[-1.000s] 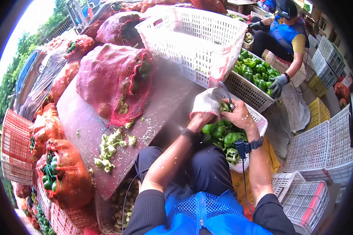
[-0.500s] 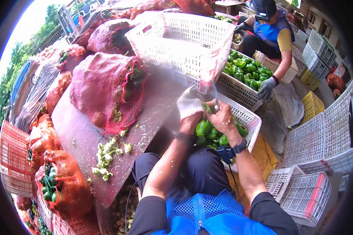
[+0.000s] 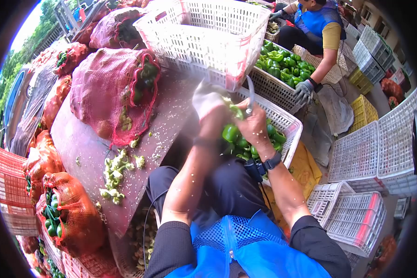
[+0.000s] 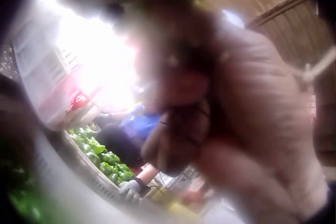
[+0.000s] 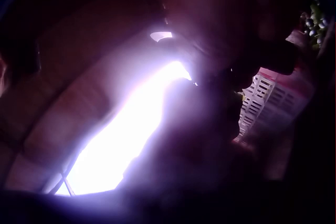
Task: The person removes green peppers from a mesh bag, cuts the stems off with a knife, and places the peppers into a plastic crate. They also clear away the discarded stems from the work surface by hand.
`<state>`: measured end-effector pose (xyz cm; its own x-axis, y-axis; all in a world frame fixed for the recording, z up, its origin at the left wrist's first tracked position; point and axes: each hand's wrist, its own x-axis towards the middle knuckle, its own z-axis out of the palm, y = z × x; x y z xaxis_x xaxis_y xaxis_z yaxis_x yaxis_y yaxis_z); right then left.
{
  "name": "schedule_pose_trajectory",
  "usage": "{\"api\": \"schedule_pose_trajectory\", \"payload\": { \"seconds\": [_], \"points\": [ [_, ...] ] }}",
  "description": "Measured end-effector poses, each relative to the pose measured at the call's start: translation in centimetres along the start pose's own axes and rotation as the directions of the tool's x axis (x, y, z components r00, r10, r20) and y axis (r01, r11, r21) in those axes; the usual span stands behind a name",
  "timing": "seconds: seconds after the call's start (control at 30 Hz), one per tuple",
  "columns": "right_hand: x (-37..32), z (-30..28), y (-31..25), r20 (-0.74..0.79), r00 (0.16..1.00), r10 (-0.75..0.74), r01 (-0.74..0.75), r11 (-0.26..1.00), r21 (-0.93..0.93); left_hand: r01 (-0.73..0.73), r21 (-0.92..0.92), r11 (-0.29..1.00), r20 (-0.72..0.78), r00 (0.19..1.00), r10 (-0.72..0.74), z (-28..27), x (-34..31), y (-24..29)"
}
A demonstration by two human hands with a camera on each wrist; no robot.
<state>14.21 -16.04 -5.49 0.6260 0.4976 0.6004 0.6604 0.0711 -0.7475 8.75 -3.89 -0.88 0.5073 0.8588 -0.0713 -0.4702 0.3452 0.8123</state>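
My left hand (image 3: 208, 101), in a pale work glove and motion-blurred, holds a green pepper (image 3: 236, 112) between the two hands; its fingertips are hidden. Bare and with a watch at the wrist, my right hand (image 3: 254, 126) grips a slim tool with a curved, blade-like end (image 3: 251, 90) that points up. Its thumb side is right at the pepper. Just below both hands, several green peppers (image 3: 230, 133) lie in a white crate (image 3: 289, 134). The left wrist view shows blurred bare skin close up; the right wrist view is mostly dark with glare.
Pale green pepper cores (image 3: 113, 173) lie on the board (image 3: 88, 148) to the left, beside a pink mesh sack (image 3: 104, 92). A large white crate (image 3: 204, 51) stands ahead. Another person (image 3: 319, 28) works at a crate of peppers (image 3: 282, 62). Stacked crates (image 3: 352, 157) stand at right.
The scene has shifted left and slightly up in the head view. Both hands stay together over the crate; the gloved left hand is now blurred and slightly farther from the right.
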Motion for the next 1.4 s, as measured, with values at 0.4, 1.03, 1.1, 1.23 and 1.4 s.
{"api": "schedule_pose_trajectory", "payload": {
  "seconds": [0.4,1.03,1.1,1.23,1.4],
  "points": [
    [-2.9,-6.0,3.1,0.220,0.890,0.399,-0.329,0.896,-0.297,0.652,-0.322,0.686,0.270,0.758,-0.594,-3.5,3.3,0.2],
    [0.2,4.0,-0.6,0.342,0.851,0.399,-0.493,0.831,0.257,0.386,-0.321,0.865,-0.111,0.891,-0.439,-6.0,4.1,0.5],
    [0.4,4.7,-0.6,0.385,0.835,0.393,-0.516,0.804,0.297,0.273,-0.222,0.936,-0.106,0.947,-0.302,-6.8,4.0,1.0],
    [1.1,6.0,-1.1,0.495,0.787,0.370,-0.568,0.747,0.346,0.184,-0.225,0.957,-0.077,0.976,-0.206,-8.0,3.2,2.9],
    [1.5,7.9,-2.4,0.539,0.780,0.318,-0.565,0.727,0.389,0.125,-0.232,0.965,-0.143,0.977,-0.161,-9.5,2.8,5.1]
  ]
}}
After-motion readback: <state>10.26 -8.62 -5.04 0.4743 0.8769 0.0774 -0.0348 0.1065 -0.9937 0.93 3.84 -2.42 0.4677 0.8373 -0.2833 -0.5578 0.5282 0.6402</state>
